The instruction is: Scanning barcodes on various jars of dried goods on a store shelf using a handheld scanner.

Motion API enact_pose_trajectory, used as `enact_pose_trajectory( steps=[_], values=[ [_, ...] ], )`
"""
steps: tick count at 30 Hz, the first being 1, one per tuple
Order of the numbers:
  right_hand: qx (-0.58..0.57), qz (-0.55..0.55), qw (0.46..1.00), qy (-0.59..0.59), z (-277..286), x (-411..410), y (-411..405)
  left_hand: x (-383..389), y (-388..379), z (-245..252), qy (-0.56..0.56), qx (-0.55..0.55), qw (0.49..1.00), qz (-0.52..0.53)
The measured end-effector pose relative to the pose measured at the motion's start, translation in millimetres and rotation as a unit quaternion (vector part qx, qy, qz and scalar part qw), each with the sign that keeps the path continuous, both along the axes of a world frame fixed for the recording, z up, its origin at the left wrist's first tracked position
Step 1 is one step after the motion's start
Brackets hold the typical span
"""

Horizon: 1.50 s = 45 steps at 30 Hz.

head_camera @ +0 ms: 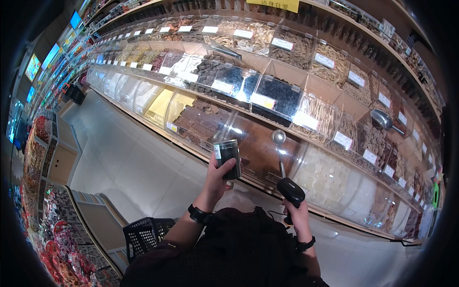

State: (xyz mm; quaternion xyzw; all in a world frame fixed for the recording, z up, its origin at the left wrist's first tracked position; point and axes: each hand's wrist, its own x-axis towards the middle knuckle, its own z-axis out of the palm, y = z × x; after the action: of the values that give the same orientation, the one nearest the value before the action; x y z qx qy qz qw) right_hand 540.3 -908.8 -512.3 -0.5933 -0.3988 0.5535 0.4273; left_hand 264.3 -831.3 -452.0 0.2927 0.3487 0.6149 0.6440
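Note:
My left hand (213, 183) grips a dark cylindrical jar (230, 150) with a lid and a white label on its side. In my right hand (299, 217) is a black handheld barcode scanner (290, 191), with a thin cord near its grip. Its head points up and away from me, apart from the jar. Just beyond the scanner is a metal ladle (279, 138), its handle running down toward me. Behind both hands stands a clear-fronted bin (256, 145) with brown contents; to its right, another bin (324, 172) holds pale pieces.
Tiered bins of dried goods (278, 94) with price cards rise ahead. A metal scoop (382, 120) lies at the right, metal tongs (225, 50) at the upper middle. A black plastic basket (140, 235) sits at my left. Packaged goods (68, 236) fill a display across the tiled floor (125, 158).

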Motion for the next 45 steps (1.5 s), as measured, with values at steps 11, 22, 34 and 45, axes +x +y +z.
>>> enact_pose_trajectory(
  steps=[11,22,34,45],
  values=[
    [0.019,0.016,1.000,0.016,-3.5,-3.6,-7.0,-5.2,-10.7,-1.6,0.010,0.006,0.999,0.039],
    [0.006,-0.001,1.000,-0.007,2.0,-7.3,-14.2,-9.7,-16.8,1.8,-0.034,0.002,0.999,0.020],
    [-0.004,-0.016,1.000,0.012,1.7,-3.4,-11.2,-6.4,-4.0,-0.3,-0.096,-0.001,0.995,-0.015],
    [-0.021,-0.021,0.999,0.020,-1.6,0.7,-0.1,-3.7,7.2,-2.4,-0.067,0.008,0.997,-0.028]
  ],
)
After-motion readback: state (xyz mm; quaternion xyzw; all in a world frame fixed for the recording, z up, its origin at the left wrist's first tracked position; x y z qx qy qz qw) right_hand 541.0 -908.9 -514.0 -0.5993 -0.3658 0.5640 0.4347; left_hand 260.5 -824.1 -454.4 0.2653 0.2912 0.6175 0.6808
